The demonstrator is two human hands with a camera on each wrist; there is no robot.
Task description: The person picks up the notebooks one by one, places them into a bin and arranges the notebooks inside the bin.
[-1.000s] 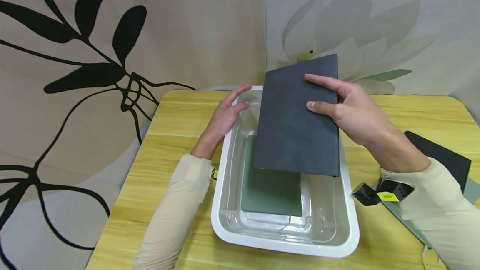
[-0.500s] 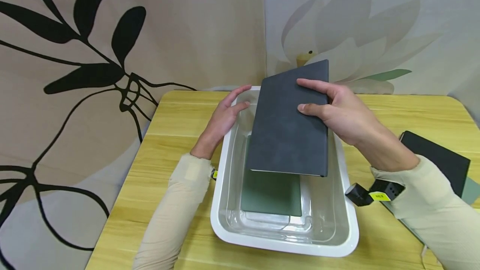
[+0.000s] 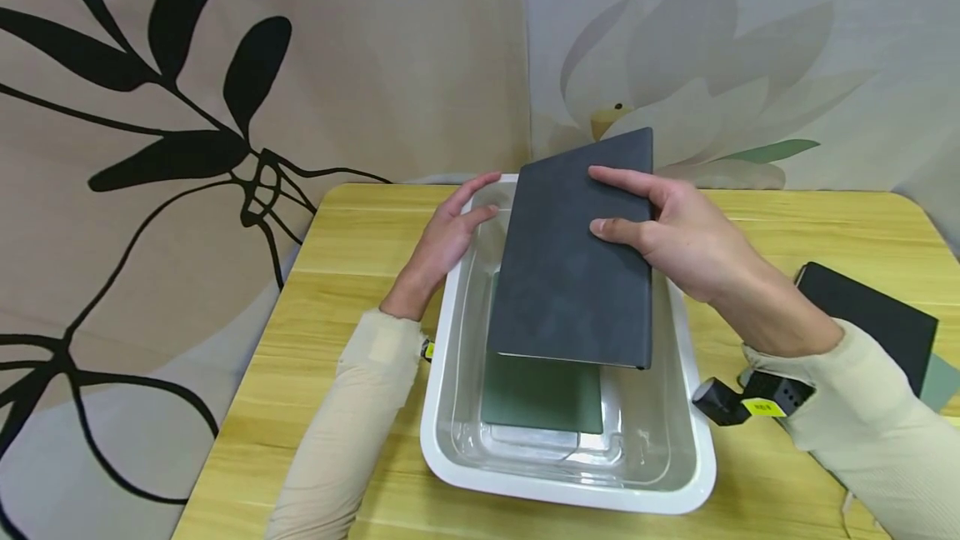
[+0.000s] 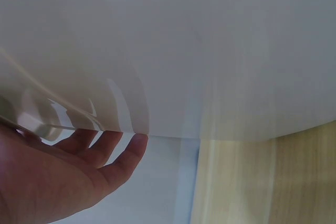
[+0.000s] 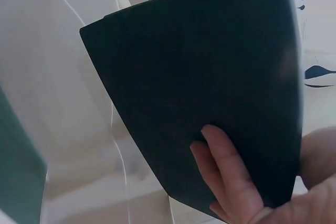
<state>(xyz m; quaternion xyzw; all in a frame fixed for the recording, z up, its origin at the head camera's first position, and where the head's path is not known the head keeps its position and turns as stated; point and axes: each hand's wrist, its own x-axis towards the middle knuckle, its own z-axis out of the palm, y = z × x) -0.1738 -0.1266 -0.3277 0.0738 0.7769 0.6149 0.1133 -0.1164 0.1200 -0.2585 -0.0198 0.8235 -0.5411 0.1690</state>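
Note:
A dark grey notebook [image 3: 562, 290] hangs tilted above the white plastic tub [image 3: 562, 500], pinched at its right edge by my right hand [image 3: 693, 244]. That hand's thumb and index finger lie on the front cover. Other fingers press the notebook's far side [image 5: 184, 77] in the right wrist view. My left hand [image 3: 446, 236] grips the tub's far left rim, thumb toward the inside. Its fingertips touch the tub's outer wall [image 4: 131, 66] in the left wrist view. Inside the tub lies a green notebook [image 3: 543, 402], its upper part hidden by the grey one.
To the right, a black notebook [image 3: 870, 319] rests on the wooden table [image 3: 360, 257], with a green notebook [image 3: 941, 382] partly under it. My right sleeve covers part of both. A patterned wall cloth [image 3: 420, 48] hangs behind the table.
The grey notebook has shifted left and a little down over the tub with my right hand. My left hand has kept its place on the rim.

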